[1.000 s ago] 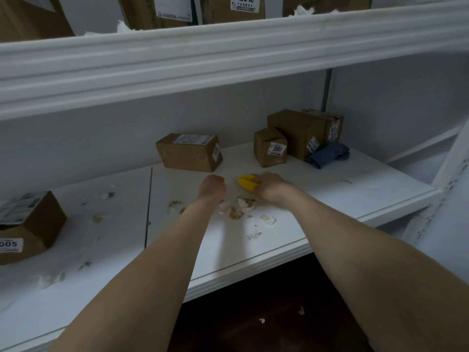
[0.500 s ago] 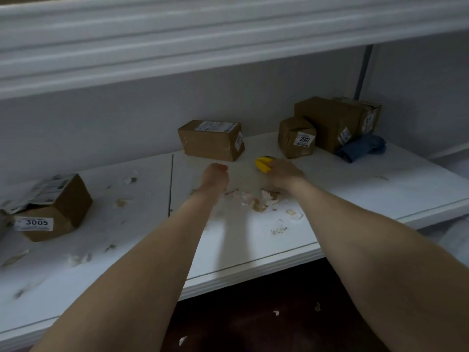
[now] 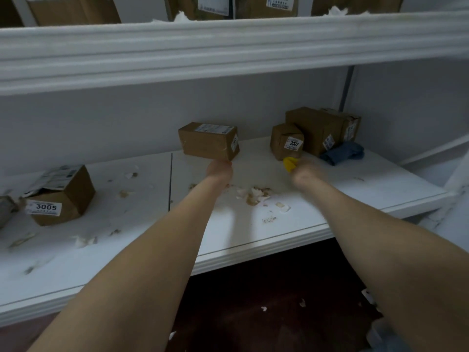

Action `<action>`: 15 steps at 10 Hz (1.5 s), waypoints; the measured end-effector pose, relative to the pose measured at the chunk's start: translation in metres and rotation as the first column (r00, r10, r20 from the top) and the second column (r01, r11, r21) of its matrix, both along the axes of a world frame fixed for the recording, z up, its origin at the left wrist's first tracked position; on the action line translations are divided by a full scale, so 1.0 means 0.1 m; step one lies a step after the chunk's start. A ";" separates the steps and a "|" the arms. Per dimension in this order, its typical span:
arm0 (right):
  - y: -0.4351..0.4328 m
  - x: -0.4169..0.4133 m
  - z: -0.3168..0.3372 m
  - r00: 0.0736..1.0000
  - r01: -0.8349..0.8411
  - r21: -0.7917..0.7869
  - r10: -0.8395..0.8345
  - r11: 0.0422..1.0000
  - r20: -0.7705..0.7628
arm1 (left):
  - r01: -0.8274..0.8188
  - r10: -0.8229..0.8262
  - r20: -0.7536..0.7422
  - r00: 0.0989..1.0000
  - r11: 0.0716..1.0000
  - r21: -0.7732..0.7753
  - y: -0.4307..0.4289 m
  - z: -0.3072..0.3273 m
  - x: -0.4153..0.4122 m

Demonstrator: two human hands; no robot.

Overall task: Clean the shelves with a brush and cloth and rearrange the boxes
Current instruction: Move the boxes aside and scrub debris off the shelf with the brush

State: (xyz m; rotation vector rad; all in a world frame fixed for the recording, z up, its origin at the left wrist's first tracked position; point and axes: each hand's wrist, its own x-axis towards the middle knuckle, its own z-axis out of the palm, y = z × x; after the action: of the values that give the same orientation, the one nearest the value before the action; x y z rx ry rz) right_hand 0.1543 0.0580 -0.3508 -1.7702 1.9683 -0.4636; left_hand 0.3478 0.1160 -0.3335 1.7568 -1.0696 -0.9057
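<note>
A yellow brush (image 3: pixel 289 163), only its end showing, is gripped in the blurred right hand (image 3: pixel 308 174), just near of the box labelled 2007 (image 3: pixel 286 141) on the white shelf (image 3: pixel 355 191). The left hand (image 3: pixel 219 171) is curled, apparently empty, at the middle box's (image 3: pixel 208 141) near edge. Both hands have reached farther in than earlier.

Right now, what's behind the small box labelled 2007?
A larger brown box stands right behind the 2007 box, with another labelled box past it. The shelf between them and the wall is hidden.
</note>
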 end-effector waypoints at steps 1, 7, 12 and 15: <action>0.22 0.02 -0.13 0.993 0.074 0.022 -0.072 0.997 -0.092 | 0.012 -0.011 0.056 0.998 1.000 -0.013 0.06 0.01 0.01; 0.25 0.05 -0.15 0.991 0.102 -0.008 -0.102 0.995 -0.089 | 0.007 -0.011 0.137 0.991 1.000 0.030 0.17 -0.01 0.07; 0.31 0.43 0.03 0.971 -0.192 -0.063 0.199 0.979 0.133 | 0.006 -0.008 0.106 0.994 1.000 0.026 0.10 -0.04 0.04; 0.24 -0.02 -0.15 0.986 0.085 0.034 -0.079 0.996 -0.146 | 0.025 -0.028 0.089 0.996 0.999 0.039 0.06 -0.09 0.01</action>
State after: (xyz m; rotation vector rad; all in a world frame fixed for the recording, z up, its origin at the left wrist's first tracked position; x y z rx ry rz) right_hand 0.1527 0.0824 -0.3655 -1.7468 2.1414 -0.3279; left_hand 0.3492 0.1225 -0.3426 1.8332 -1.1426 -0.8749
